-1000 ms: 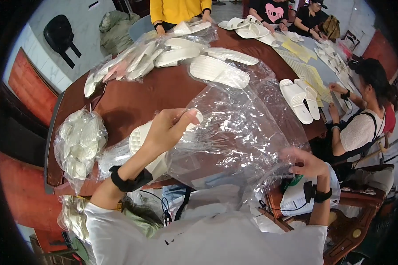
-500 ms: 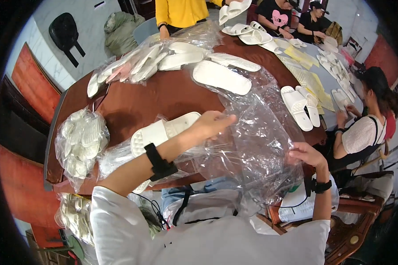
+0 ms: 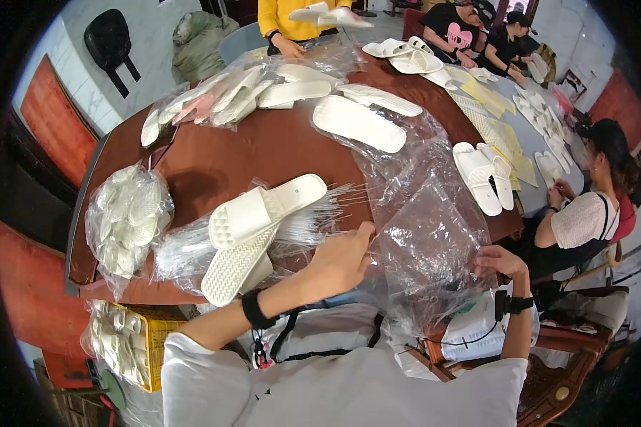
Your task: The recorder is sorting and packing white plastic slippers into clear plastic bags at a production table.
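Observation:
A large clear plastic bag (image 3: 434, 249) is stretched between both hands at the near edge of the brown table (image 3: 249, 149). My left hand (image 3: 342, 256) pinches its left edge, a black band on that wrist. My right hand (image 3: 498, 262) grips the right edge, also with a black wrist strap. Just left of my left hand lie two white slippers (image 3: 253, 231), one upright and one sole up, on a pile of clear plastic sleeves (image 3: 192, 249).
A clear bag of small white pieces (image 3: 128, 220) sits at the table's left edge. More white slippers (image 3: 356, 121) and bagged slippers (image 3: 221, 99) lie farther back. A slipper pair (image 3: 484, 174) lies right. Other people sit at the far and right sides. A yellow crate (image 3: 132, 341) stands below left.
My left hand has pulled back from over the table toward my body, drawing the clear bag closer and uncovering the two white slippers. My right hand stays on the bag's right edge.

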Motion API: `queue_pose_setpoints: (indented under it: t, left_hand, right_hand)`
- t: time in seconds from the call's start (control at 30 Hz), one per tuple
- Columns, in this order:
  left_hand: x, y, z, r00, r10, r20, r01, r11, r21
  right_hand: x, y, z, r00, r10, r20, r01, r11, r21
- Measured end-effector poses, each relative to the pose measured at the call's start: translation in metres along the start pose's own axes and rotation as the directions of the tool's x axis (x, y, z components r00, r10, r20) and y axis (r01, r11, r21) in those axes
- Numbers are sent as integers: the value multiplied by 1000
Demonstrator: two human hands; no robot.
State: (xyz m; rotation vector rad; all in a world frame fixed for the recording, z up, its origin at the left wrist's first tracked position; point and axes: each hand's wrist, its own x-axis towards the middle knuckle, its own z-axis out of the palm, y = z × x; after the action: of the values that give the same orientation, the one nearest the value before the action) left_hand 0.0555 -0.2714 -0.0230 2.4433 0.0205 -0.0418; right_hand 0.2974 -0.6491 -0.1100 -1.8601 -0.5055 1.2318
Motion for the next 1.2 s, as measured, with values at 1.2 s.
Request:
queue_pose_setpoints:
  t: [1.2]
  left_hand:
    - [-4, -80, 57, 949, -231, -215, 145, 924, -355]
  right_hand:
    - [14, -60, 20, 987, 28, -158, -17, 997, 71]
